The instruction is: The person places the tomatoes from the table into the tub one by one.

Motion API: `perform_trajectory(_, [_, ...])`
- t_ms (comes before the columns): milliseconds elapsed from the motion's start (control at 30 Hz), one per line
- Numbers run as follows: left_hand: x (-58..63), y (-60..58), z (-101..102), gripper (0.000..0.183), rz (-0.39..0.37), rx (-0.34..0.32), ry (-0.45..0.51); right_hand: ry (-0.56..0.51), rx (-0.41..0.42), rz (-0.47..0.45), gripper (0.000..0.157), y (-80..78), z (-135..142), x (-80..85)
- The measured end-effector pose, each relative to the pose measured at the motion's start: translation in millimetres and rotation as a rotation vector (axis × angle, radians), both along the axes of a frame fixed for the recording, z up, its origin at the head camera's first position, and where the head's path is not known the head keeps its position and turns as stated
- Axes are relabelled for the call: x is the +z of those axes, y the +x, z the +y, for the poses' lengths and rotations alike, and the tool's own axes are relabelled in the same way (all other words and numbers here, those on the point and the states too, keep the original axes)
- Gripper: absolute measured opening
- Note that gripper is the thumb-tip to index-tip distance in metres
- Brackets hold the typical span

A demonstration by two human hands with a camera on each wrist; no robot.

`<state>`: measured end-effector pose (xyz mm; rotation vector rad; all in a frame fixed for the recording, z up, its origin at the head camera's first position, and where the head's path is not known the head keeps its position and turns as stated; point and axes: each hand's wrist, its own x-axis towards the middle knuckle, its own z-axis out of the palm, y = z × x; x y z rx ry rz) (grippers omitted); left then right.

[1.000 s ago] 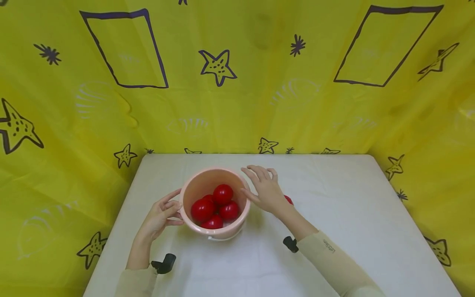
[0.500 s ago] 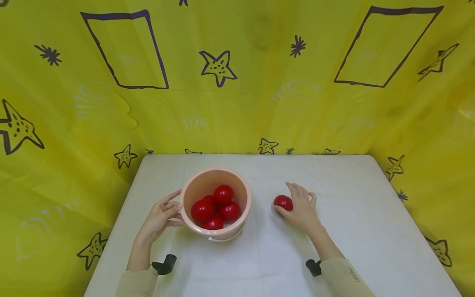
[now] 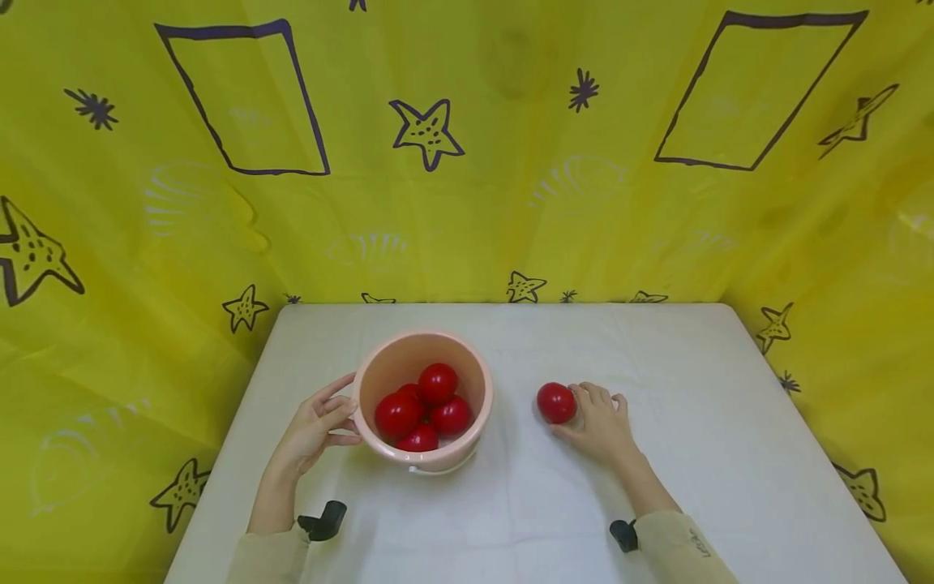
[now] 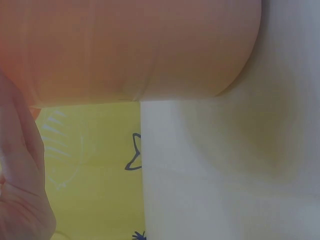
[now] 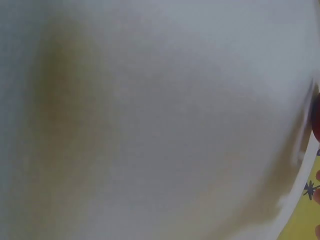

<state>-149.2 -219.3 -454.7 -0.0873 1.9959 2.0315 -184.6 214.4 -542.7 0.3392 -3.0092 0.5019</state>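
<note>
A pale pink bucket (image 3: 477, 357) stands left of centre, holding several round, glossy, tomato-like red fruits (image 3: 397, 414). My left hand (image 3: 310, 426) holds the bucket at its left rim; in the left wrist view that hand (image 4: 22, 175) lies alongside the bucket's wall (image 4: 125, 45). One more red fruit (image 3: 556, 403) is on the table to the bucket's right. My right hand (image 3: 601, 426) grips it from the right, thumb on the near side and fingers on the far side. Only a sliver of that fruit (image 5: 316, 120) shows at the right wrist view's edge.
The white-covered table (image 3: 693, 422) is backed by a yellow curtain (image 3: 496, 219) with dark starfish drawings, which also runs along both sides. A white bucket handle (image 3: 445, 469) hangs at the near side. Black wrist mounts (image 3: 323, 520) sit by both cuffs.
My right hand has moved from beside the bucket's right rim to the fruit on the right, and its fingers have lowered around it. The left hand and bucket stay put.
</note>
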Motion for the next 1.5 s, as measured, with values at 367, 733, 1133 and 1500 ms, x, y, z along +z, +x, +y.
perform_trajectory(367, [-1.0,-0.6,-0.1,0.056,0.000,0.003,-0.012,-0.066,0.028,0.060,0.070,3.6,-3.6,-8.3])
perform_trajectory(733, [-1.6,-1.4,0.1,0.056,-0.004,-0.001,-0.012,-0.085,0.075,0.130,0.063,-2.5,-12.6,6.3])
perform_trajectory(1133, [-1.6,-1.6,-0.7,0.055,-0.009,-0.006,-0.009,-0.044,0.248,0.378,0.062,-20.4,-36.6,86.1])
perform_trajectory(1500, [0.2,-1.5,-0.4,0.056,-0.003,-0.006,0.003,0.034,0.491,0.376,0.064,-24.1,-94.5,136.4])
